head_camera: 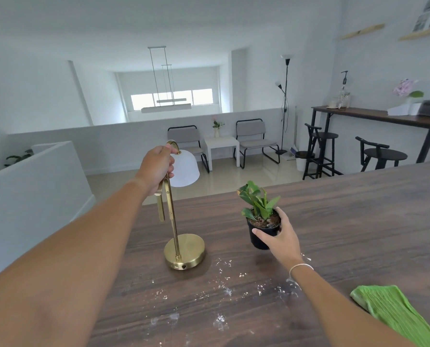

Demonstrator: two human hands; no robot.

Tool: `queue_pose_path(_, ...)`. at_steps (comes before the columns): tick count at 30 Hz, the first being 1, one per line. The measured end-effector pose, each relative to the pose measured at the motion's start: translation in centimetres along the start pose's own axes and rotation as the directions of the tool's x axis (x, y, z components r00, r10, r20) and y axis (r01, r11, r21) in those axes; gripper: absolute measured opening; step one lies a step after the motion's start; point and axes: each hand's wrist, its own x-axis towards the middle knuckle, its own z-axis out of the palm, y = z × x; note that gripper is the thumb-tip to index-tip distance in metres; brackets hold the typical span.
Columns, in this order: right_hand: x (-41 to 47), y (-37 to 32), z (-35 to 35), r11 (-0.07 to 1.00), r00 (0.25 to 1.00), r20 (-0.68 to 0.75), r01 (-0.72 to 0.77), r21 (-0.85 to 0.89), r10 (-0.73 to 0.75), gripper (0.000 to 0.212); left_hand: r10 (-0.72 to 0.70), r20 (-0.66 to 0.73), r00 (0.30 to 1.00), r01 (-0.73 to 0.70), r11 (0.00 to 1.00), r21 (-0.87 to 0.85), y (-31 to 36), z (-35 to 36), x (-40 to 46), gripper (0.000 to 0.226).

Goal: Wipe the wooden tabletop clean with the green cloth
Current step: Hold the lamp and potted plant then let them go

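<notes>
The dark wooden tabletop (346,221) fills the lower part of the head view, with white crumbs and powder (221,291) scattered over its near middle. The green cloth (394,314) lies crumpled at the table's near right, touched by neither hand. My left hand (158,169) grips the upper arm of a brass table lamp (183,251) with a white shade, its round base resting on the wood. My right hand (281,236) wraps around a small black pot holding a green plant (259,221), right of the lamp.
Beyond the table's far edge the floor drops to a seating area with two grey chairs (254,141) and a white side table (221,146). A high dark bar table (384,116) with black stools (381,154) stands at the right. A white half wall (33,186) runs along the left.
</notes>
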Motion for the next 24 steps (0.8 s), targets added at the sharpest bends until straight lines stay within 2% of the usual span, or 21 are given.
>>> queue_pose_path(9,7.0,1.1,2.5,1.000,0.998,0.064,0.014,-0.005,-0.014,0.091,0.048,-0.079,0.996,-0.047,0.999,0.015,0.1,1.0,6.6,0.023)
queue_pose_path(18,16.0,2.4,6.3,0.999,0.990,0.141,0.026,0.020,-0.029,0.088,0.029,-0.212,0.977,-0.033,0.999,-0.016,-1.3,2.9,14.1,0.023)
queue_pose_path(24,19.1,3.9,8.2,1.000,0.988,0.154,0.015,0.020,-0.017,0.086,0.009,-0.235,0.972,-0.012,1.000,-0.012,-3.0,4.0,16.8,0.024)
